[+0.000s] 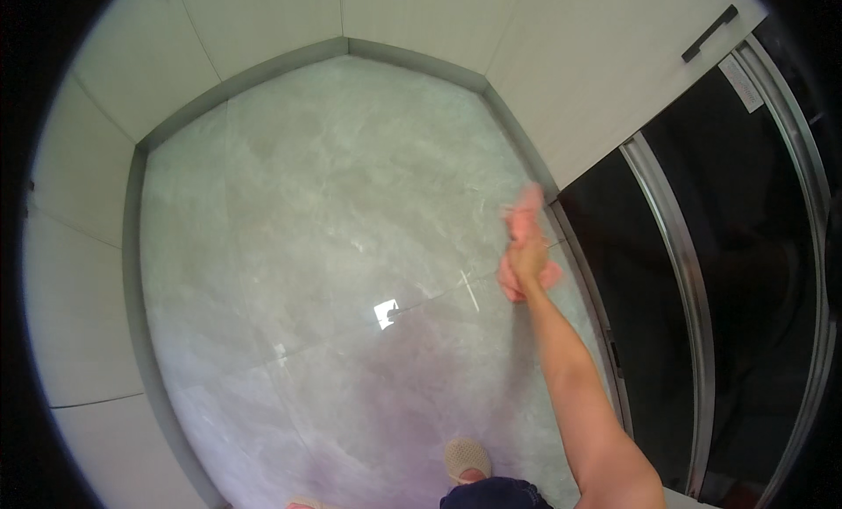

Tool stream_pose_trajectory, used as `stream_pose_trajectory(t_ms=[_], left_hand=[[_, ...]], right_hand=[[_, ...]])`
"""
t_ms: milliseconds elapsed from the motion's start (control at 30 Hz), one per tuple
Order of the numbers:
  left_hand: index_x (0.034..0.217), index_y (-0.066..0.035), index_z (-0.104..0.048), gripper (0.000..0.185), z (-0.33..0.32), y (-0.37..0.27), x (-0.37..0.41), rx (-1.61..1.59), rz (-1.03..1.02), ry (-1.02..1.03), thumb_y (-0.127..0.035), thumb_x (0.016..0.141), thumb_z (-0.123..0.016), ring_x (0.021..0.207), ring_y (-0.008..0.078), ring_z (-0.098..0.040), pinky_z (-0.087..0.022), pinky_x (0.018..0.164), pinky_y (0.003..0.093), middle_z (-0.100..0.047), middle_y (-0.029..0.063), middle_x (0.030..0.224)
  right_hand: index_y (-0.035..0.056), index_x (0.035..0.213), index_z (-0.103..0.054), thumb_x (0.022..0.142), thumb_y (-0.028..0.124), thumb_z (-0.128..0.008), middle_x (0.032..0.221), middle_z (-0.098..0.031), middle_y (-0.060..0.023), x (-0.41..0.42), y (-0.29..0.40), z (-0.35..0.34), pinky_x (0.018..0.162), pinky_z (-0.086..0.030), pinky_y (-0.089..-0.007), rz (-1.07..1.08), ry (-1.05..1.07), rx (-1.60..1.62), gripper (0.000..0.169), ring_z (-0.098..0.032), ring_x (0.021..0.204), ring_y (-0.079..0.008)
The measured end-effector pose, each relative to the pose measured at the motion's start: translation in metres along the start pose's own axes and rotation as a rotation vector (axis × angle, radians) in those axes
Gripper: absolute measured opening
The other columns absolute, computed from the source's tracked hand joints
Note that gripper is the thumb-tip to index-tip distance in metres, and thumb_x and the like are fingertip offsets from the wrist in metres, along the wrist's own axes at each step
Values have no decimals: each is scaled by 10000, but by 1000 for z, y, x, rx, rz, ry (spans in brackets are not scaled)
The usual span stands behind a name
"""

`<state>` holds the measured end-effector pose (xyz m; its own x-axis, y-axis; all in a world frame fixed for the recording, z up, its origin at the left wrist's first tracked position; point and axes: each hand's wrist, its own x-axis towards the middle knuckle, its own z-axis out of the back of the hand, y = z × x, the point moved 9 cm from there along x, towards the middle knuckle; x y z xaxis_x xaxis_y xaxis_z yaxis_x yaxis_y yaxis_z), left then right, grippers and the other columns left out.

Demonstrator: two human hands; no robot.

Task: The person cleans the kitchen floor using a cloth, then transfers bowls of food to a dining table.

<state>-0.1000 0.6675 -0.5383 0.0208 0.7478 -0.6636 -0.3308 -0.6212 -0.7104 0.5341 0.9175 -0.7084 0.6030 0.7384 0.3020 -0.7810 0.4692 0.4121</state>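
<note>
My right hand (528, 259) holds a bunched pink cloth (523, 223) against or just above the glossy tiled floor (316, 199), close to the foot of the cabinets on the right. Part of the cloth sticks out ahead of the fingers, and more of it bulges out on both sides near the wrist. Hand and cloth are slightly blurred. My left hand is out of view.
Pale cabinets (421, 22) with a grey toe kick (283, 65) curve around the floor. On the right stands a dark glass-fronted appliance (737, 246) with metal trims, beside a door with a black handle (710, 34). My shoe (467, 457) shows at the bottom.
</note>
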Motion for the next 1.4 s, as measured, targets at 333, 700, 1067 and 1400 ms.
stream_pose_trajectory(t_ms=[333,700,1067,1400], left_hand=[[896,-4,-616,70,-14,-32,3,66,-49,71,-74,888,-614,791,91,-509,-431,732,228,-584,3,874],[912,-16,-626,90,25,7,9,42,-5,-116,-104,900,-612,763,86,-506,-427,700,229,-578,-11,818],[765,-2,-634,194,240,363,-108,26,83,-975,-153,881,-600,548,59,-460,-365,497,220,-540,-21,612],[720,-12,-655,203,209,411,-142,481,83,-1067,-180,833,-660,543,70,-509,-412,512,225,-586,-5,617]], right_hand=[[124,1003,-679,685,57,-592,1016,-653,-110,-205,221,30,793,-473,-414,684,434,679,336,-602,924,-312],[38,1296,-485,810,129,-540,1309,-499,-186,-98,-111,84,995,-358,-440,-158,18,-141,498,-480,1146,-385],[129,1159,-610,697,19,-596,1172,-593,-107,-310,242,-17,883,-435,-424,451,717,753,476,-566,1046,-306],[26,1073,-612,680,-40,-575,1057,-594,-141,-234,230,46,888,-443,-367,208,377,815,399,-571,1000,-319]])
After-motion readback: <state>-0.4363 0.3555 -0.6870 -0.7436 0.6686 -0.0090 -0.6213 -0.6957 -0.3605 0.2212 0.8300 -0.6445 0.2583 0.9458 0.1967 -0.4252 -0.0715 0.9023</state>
